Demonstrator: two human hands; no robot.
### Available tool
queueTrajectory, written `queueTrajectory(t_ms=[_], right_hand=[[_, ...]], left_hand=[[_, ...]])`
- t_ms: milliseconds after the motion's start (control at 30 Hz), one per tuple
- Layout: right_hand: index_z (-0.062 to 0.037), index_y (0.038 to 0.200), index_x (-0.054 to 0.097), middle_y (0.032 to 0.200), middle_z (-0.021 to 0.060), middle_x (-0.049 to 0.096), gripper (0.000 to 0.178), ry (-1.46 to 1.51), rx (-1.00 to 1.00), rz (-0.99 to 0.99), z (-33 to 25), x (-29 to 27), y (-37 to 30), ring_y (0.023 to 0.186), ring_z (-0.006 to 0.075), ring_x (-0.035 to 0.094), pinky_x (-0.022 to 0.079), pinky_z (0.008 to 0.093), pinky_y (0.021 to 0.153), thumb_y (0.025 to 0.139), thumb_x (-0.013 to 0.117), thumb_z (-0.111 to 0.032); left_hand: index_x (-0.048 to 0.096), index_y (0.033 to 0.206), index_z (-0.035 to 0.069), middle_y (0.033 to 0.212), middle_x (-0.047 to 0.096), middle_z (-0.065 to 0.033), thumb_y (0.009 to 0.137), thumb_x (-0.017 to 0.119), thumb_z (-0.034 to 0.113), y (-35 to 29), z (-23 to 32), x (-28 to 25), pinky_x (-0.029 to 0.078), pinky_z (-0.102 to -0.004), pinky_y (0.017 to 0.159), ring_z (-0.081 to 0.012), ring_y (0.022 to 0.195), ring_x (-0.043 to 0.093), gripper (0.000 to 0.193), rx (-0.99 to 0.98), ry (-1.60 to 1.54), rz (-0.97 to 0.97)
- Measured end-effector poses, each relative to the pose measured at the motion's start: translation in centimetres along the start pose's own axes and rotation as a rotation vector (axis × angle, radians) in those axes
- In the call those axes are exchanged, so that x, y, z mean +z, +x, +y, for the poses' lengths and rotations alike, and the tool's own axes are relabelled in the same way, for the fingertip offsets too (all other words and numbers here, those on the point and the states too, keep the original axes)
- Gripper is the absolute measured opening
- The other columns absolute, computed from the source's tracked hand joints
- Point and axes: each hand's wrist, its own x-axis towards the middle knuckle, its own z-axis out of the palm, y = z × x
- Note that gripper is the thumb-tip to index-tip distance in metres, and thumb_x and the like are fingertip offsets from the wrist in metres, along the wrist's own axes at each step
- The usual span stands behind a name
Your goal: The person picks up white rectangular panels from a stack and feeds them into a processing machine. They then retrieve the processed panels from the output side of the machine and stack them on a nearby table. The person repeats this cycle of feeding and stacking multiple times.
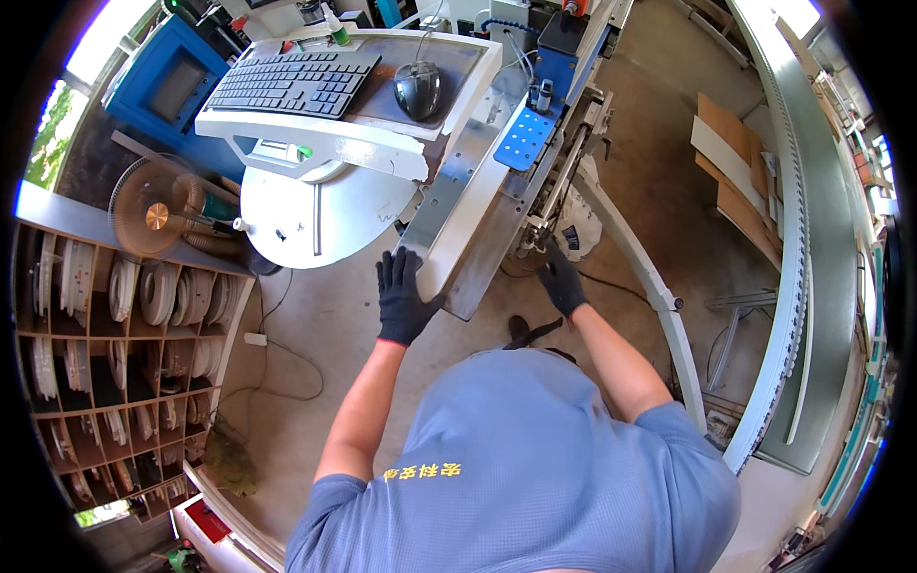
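My left hand (404,296), in a black glove, lies with its fingers stretched out at the near left end of a long metal machine bed (465,291). Its thumb side reaches the end of a pale flat strip (457,234) running along the bed. My right hand (561,279), also gloved in black, is on the bed's right side, fingers reaching up beside a small metal mechanism (537,232). Its thumb stands apart from the fingers; whether the fingertips touch the mechanism I cannot tell. Farther up the bed sits a blue plate with light dots (526,139).
Left of the bed, a stand (296,122) carries a keyboard (294,84) and a mouse (417,91), above a round white table (287,224). A fan (158,212) and pigeonhole shelves (72,329) stand left. A slanting pale leg (645,282) and curved rail (798,220) are right.
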Motion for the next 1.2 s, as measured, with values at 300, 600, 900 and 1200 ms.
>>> queueTrajectory(t_ms=[300, 600, 900, 1200], right_hand=[[-0.0011, 0.116, 0.062, 0.077, 0.0187, 0.067, 0.042, -0.202, 0.891, -0.027, 17.7, -3.9, -23.0, 0.069, 0.0242, 0.065, 0.050, 0.0380, 0.058, 0.079, 0.067, -0.022], [-0.0175, 0.109, 0.069, 0.100, 0.0143, 0.070, 0.031, -0.766, 0.658, -0.649, 21.4, -5.8, -38.0, 0.090, 0.0304, 0.069, 0.054, 0.0394, 0.079, 0.080, 0.064, -0.028], [-0.0031, 0.091, 0.064, 0.070, 0.0115, 0.066, 0.025, -0.259, 0.727, -0.211, 11.9, -4.8, -35.9, 0.051, 0.0215, 0.060, 0.050, 0.0364, 0.047, 0.085, 0.059, -0.027], [-0.0078, 0.105, 0.063, 0.083, 0.0084, 0.067, 0.035, 0.048, 1.216, 0.099, 2.1, -7.2, -44.3, 0.057, 0.0166, 0.058, 0.047, 0.0337, 0.045, 0.091, 0.056, -0.039]], left_hand=[[0.035, 0.142, 0.002, 0.150, 0.031, -0.0228, 0.071, 0.073, 0.046, 7.9, 1.2, 2.4, 0.010, -0.0541, 0.117, -0.0439, 0.142, 0.019, 0.093, 0.130, 0.047, -0.074], [0.030, 0.145, 0.000, 0.153, 0.026, -0.0238, 0.074, 0.069, 0.046, 14.9, 3.7, 4.6, 0.014, -0.0524, 0.117, -0.0437, 0.142, 0.020, 0.093, 0.169, -0.014, -0.028], [0.029, 0.145, -0.001, 0.150, 0.030, -0.0258, 0.074, 0.070, 0.050, 21.6, 5.5, 8.5, 0.016, -0.0528, 0.116, -0.0415, 0.142, 0.021, 0.096, 0.160, -0.176, -0.039], [0.031, 0.146, -0.001, 0.150, 0.033, -0.0222, 0.080, 0.056, 0.057, 30.8, 5.8, 16.0, 0.008, -0.0534, 0.117, -0.0431, 0.143, 0.019, 0.092, 0.204, 0.119, 0.059]])
